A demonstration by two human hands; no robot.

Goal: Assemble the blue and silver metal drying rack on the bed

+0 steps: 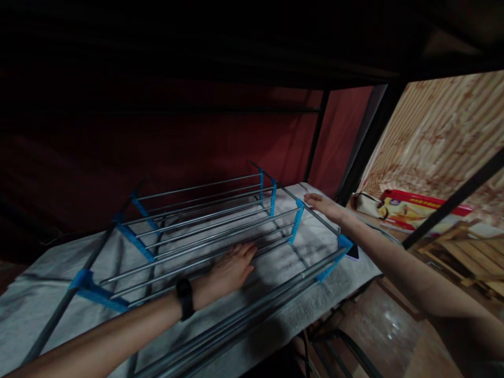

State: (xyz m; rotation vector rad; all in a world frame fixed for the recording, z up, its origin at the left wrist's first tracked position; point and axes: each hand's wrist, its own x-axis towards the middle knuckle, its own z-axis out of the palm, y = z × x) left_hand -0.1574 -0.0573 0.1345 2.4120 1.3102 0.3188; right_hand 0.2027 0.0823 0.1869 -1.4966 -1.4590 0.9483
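A metal rack (205,220) of thin grey rods joined by blue plastic pieces lies flat on a white cloth-covered surface (35,299). My left hand (230,270), with a black band on its wrist, rests palm down on the rods near the rack's middle, fingers spread. My right hand (325,206) reaches over the far right corner, with its fingers flat on the rack's side rod next to a blue joint (298,210). Neither hand holds anything.
A dark red fabric wall (197,142) and black frame bars stand behind the rack. To the right are a wood-patterned sheet (441,136), a red and yellow package (413,212), a wooden slatted piece (468,257), and brown floor (378,325) below.
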